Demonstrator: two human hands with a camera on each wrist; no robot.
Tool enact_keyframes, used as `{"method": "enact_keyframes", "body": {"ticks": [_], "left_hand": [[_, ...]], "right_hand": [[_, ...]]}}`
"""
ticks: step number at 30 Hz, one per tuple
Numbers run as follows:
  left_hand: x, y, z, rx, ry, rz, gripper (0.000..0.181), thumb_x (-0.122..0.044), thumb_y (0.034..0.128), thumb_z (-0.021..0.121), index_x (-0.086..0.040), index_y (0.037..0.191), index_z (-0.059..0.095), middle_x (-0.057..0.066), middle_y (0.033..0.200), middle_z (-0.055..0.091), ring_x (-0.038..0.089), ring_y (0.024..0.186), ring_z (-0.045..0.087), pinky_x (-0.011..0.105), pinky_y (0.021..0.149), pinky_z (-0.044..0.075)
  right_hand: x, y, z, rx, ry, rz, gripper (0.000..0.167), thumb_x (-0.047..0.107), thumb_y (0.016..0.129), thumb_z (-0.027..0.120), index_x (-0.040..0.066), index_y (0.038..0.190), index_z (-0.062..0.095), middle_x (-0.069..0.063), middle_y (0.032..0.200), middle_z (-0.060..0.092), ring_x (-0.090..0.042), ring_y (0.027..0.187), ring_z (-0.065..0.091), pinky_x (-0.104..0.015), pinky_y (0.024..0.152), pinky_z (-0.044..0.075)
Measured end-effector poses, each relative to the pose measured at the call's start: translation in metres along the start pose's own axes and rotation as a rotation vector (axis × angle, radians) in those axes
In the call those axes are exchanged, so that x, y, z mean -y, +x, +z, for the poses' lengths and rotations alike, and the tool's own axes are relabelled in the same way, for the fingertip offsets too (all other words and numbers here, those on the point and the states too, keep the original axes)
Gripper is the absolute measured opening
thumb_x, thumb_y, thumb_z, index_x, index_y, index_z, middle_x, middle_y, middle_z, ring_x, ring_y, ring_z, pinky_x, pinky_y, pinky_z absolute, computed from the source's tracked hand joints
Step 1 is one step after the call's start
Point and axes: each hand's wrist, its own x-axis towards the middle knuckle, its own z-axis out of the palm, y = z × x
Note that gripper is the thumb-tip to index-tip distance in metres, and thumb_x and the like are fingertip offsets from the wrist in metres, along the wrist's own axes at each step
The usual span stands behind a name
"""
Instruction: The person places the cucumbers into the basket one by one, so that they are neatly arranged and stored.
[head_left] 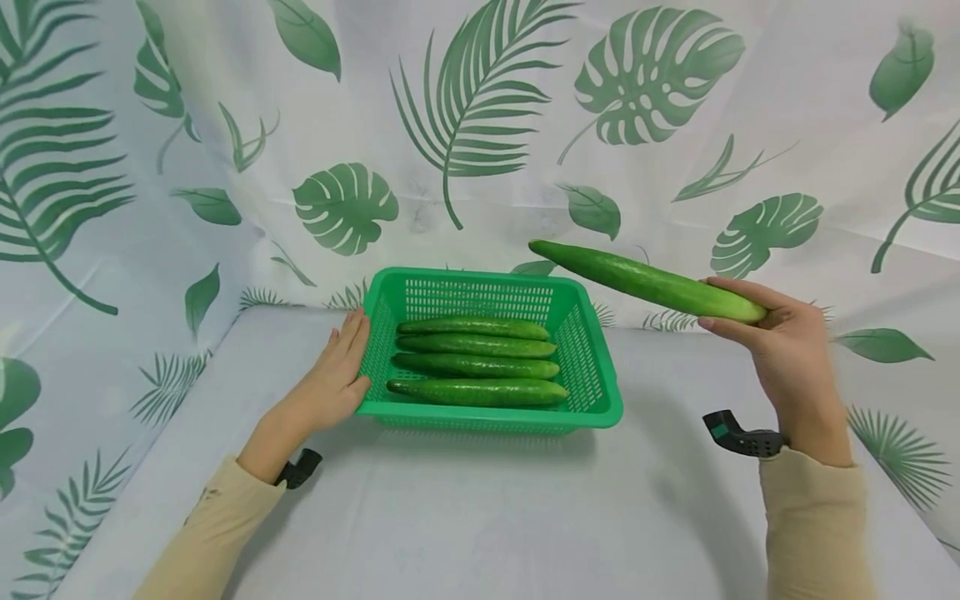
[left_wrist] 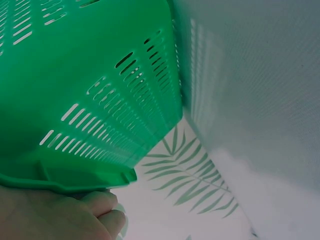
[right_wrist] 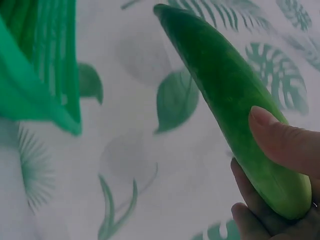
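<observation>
My right hand (head_left: 798,346) grips a long green cucumber (head_left: 637,279) by its paler end, thumb on one side and fingers on the other. The cucumber is up in the air to the right of a green plastic basket (head_left: 603,375), its darker tip pointing left. In the right wrist view the same cucumber (right_wrist: 225,90) slants upward from the hand. Inside the basket, several cucumbers (head_left: 480,392) lie side by side, lengthwise. My left hand (head_left: 330,383) rests against the basket's left rim with its fingers straight; in the left wrist view, the basket wall (left_wrist: 100,100) hides part of it.
The basket stands on a pale cloth-covered table (head_left: 480,508), near its back edge. Behind it and at the sides hangs a white curtain (head_left: 517,225) printed with green leaves. A black wrist camera strap (head_left: 742,437) sits on my right wrist.
</observation>
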Motion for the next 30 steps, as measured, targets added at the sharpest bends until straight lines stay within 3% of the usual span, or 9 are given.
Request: {"method": "enact_keyframes", "body": {"ticks": [6, 15, 23, 30], "left_hand": [[0.001, 0.0, 0.001, 0.002, 0.003, 0.004, 0.075, -0.004, 0.0921, 0.04, 0.013, 0.153, 0.0, 0.026, 0.162, -0.009, 0.037, 0.15, -0.009, 0.056, 0.119, 0.0], [0.002, -0.001, 0.001, 0.0, 0.011, 0.002, 0.074, -0.004, 0.0918, 0.04, 0.013, 0.153, 0.001, 0.026, 0.162, -0.009, 0.036, 0.15, -0.008, 0.055, 0.119, 0.0], [0.002, 0.0, 0.002, -0.004, 0.01, 0.003, 0.075, -0.003, 0.0907, 0.041, 0.013, 0.153, 0.002, 0.026, 0.162, -0.008, 0.04, 0.15, -0.005, 0.056, 0.119, 0.001], [0.001, 0.0, 0.001, 0.0, 0.007, 0.001, 0.076, -0.003, 0.091, 0.041, 0.013, 0.153, 0.001, 0.024, 0.162, -0.009, 0.038, 0.15, -0.007, 0.055, 0.119, 0.0]], "right_hand": [[0.004, -0.003, 0.041, 0.058, -0.045, -0.065, 0.047, -0.007, 0.082, 0.075, -0.003, 0.128, 0.065, -0.011, 0.125, 0.061, -0.021, 0.102, 0.055, -0.014, 0.077, 0.052], [-0.005, -0.01, 0.091, 0.188, -0.122, -0.06, 0.043, -0.002, 0.086, 0.074, 0.002, 0.128, 0.066, -0.009, 0.126, 0.061, -0.021, 0.1, 0.057, -0.018, 0.08, 0.053], [-0.033, -0.024, 0.117, 0.3, -0.178, 0.002, 0.045, 0.005, 0.083, 0.079, 0.007, 0.126, 0.069, -0.005, 0.124, 0.066, -0.019, 0.102, 0.061, -0.023, 0.082, 0.054], [-0.051, -0.032, 0.128, 0.382, -0.331, 0.047, 0.041, 0.016, 0.081, 0.082, 0.021, 0.12, 0.073, 0.001, 0.125, 0.066, -0.015, 0.089, 0.055, -0.026, 0.064, 0.048]]}}
